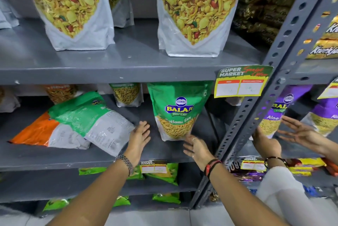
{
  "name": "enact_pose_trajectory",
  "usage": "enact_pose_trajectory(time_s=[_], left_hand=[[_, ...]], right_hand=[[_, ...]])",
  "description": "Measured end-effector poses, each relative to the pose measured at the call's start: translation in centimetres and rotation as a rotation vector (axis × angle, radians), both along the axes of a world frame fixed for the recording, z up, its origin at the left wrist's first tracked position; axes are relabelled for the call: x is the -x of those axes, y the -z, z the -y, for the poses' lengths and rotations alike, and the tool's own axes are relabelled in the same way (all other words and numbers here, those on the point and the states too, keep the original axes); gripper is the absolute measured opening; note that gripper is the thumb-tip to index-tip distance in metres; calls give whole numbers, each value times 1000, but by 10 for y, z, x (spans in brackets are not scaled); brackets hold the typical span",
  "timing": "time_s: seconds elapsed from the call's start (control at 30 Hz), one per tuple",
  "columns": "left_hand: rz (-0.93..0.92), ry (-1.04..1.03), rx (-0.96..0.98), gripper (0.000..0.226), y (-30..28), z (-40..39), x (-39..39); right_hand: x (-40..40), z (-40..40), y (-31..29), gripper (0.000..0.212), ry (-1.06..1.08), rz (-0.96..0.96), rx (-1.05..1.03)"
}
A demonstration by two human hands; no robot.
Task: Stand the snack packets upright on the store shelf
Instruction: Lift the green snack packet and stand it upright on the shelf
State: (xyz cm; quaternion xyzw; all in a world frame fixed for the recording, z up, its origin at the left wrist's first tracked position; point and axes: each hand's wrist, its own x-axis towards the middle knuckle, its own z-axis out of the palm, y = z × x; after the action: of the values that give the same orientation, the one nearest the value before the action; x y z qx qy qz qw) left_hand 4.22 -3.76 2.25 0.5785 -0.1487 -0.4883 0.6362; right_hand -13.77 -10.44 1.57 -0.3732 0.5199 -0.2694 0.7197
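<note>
My left hand (140,135) is flat and open on the grey middle shelf (54,158), fingers spread and gripping nothing, its thumb side touching the corner of a green and white packet (93,119) that lies flat just to its left. That packet rests on top of an orange packet (39,131), also lying down, further left. My right hand (196,148) is open too, fingers loose, fingertips touching the bottom edge of the green Balaji Ratlami Sev packet (178,112), which stands upright between my two hands and just beyond them. Right of my right hand, past the grey slotted upright (256,116), another person's two open hands (300,132) are at a purple packet (278,114).
</note>
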Motion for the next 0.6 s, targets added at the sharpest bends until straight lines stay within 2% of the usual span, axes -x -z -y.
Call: enact_pose_trajectory(time_s=[0.1, 0.17, 0.27, 0.37, 0.5, 0.6], left_hand=[[85, -78, 38, 28, -6, -40, -16], [106, -170, 21, 21, -12, -64, -29], [116, -341, -48, 25, -13, -96, -54], [10, -431, -140, 36, -8, -113, -83], [-185, -247, -193, 39, -5, -119, -120], [-258, -96, -164, 52, 3, -112, -138]], right_hand=[[-23, -15, -4, 30, -196, -25, 25], [-48, -23, -10, 36, -289, -40, 82], [-91, -36, -19, 39, -388, -142, 251], [-134, -33, -28, 31, -410, -259, 477], [-194, -19, -29, 36, -504, -486, 612], [-229, -8, -26, 51, -515, -614, 572]])
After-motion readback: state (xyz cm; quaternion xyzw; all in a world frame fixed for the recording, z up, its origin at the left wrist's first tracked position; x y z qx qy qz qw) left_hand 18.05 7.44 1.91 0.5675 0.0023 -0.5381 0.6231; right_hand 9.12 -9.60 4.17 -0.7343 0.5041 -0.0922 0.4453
